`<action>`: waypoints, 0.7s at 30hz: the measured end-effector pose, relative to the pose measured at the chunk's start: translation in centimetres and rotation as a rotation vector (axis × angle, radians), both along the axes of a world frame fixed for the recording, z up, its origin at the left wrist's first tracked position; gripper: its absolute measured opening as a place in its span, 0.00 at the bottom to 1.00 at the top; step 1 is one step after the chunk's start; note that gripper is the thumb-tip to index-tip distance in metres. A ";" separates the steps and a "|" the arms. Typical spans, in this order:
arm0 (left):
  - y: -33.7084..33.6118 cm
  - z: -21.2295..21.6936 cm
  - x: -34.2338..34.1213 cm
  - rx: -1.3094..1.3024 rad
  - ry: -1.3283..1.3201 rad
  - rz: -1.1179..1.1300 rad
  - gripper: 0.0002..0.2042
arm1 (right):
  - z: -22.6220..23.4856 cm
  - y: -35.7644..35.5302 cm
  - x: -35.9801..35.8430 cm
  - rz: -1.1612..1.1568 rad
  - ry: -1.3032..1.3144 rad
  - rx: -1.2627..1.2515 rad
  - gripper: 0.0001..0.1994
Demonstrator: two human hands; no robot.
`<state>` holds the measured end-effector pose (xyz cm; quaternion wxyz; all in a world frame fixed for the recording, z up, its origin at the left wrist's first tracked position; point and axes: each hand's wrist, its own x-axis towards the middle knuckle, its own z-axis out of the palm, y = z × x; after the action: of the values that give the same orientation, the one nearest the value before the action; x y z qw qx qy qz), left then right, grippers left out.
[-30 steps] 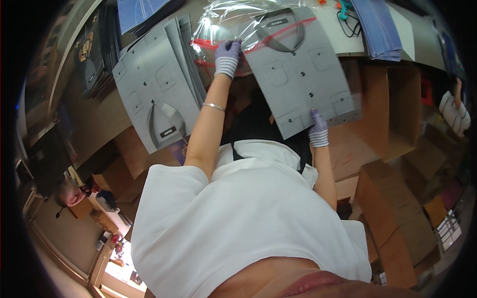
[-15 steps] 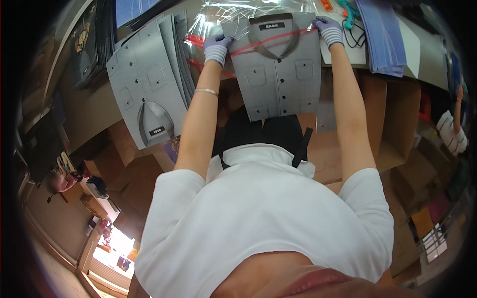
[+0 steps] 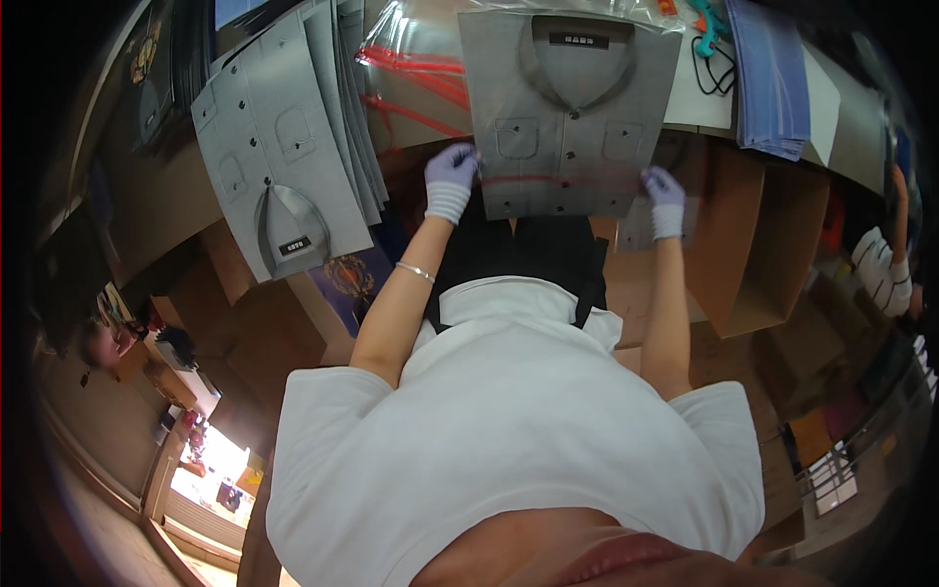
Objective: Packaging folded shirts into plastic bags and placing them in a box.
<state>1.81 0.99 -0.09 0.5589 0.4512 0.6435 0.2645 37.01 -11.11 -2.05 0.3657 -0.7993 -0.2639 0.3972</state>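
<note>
In front of me lies a flat grey panel (image 3: 587, 103) that looks like a folded button-up shirt, its collar at the far end. A clear plastic bag with a red strip (image 3: 533, 179) lies across its near part. My left hand (image 3: 453, 174), in a purple glove with a striped cuff, is closed on the bag's edge at the panel's left side. My right hand (image 3: 664, 193), gloved alike, pinches the bag's edge on the right. The panel's near end hangs past the table edge, over my lap.
A stack of similar grey shirt panels (image 3: 279, 137) stands at left. Clear bags with red strips (image 3: 411, 64) lie beyond my left hand. At right are a blue stack (image 3: 771, 83), a teal tool (image 3: 706, 27) with a black cord, and an open cardboard box (image 3: 758, 240). Another person (image 3: 880, 264) is at far right.
Both hands have come down toward my body, drawing the bag's red strip from the collar to the panel's near end. The panel sits slightly farther right.
</note>
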 end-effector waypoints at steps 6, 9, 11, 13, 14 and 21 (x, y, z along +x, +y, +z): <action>-6.4 -2.2 -3.9 -0.041 0.298 -0.597 0.06 | -4.1 -11.0 -5.8 -0.391 0.596 -0.088 0.15; -5.1 2.6 -3.4 -0.033 0.148 -0.714 0.06 | -2.5 -9.8 -6.4 -0.539 0.927 0.274 0.20; -4.3 7.4 -3.2 0.053 -0.019 -0.724 0.05 | 2.0 -7.3 -6.2 -0.482 0.884 0.518 0.20; -4.3 10.7 -3.5 -0.095 -0.254 -0.672 0.04 | 10.7 -4.6 -5.5 -0.471 0.611 0.625 0.18; -4.6 12.5 -3.6 -0.165 -0.389 -0.646 0.05 | 15.1 -3.8 -5.3 -0.391 0.490 0.703 0.17; -6.1 12.5 1.8 0.008 -0.392 -0.706 0.09 | 36.0 4.9 -8.9 0.903 -0.174 0.826 0.14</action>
<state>3.60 -5.08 12.40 0.7259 0.5876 0.3290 0.1399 28.11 -6.22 33.98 0.4179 -0.4307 -0.7369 0.3111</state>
